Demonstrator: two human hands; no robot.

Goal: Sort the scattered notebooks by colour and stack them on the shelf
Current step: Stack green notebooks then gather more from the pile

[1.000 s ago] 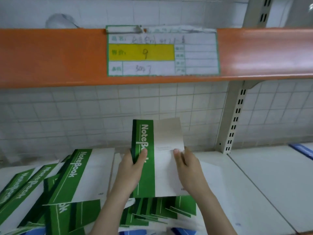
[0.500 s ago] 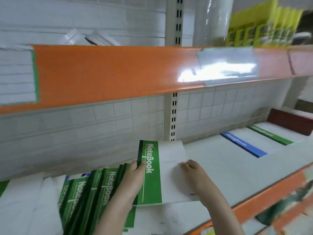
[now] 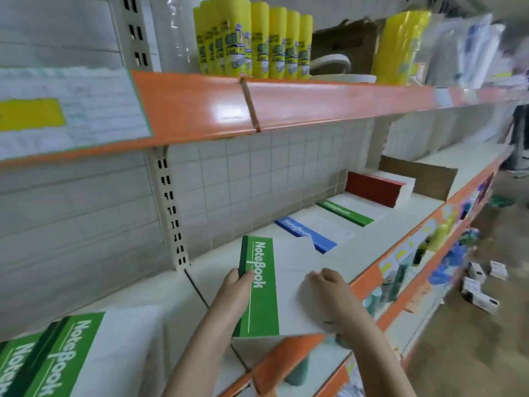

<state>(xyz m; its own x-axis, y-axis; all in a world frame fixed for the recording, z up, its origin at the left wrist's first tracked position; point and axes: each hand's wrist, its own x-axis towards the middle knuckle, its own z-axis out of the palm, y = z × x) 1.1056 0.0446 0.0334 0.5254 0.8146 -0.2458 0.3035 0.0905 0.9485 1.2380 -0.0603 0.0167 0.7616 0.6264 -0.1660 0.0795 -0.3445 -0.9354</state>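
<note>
Head camera view, looking down along a white shelf (image 3: 415,213) with an orange front edge. The landmark is the green notebook (image 3: 274,290) held in the middle of the picture, just above the shelf surface.

Far left of it, at the bottom corner, loose green notebooks (image 3: 51,359) lie overlapping and unsorted on the same shelf. Directly left of the held notebook, the left hand (image 3: 233,293) grips its green spine edge, thumb on top and fingers curled underneath. On its right side, the right hand (image 3: 332,287) rests on the white cover near the far edge, fingers bent over it; whether they curl under the edge cannot be told.

Right of the held notebook and further along the shelf lie three sorted piles in a row: a blue stack (image 3: 309,234), then a green stack (image 3: 347,212), then a taller red stack (image 3: 375,189). Above everything, an upper shelf carries yellow bottles (image 3: 252,41).

Judging by this, sorting is partly done: three colour piles exist, the held green notebook has not reached the green stack, and the loose pile remains.
</note>
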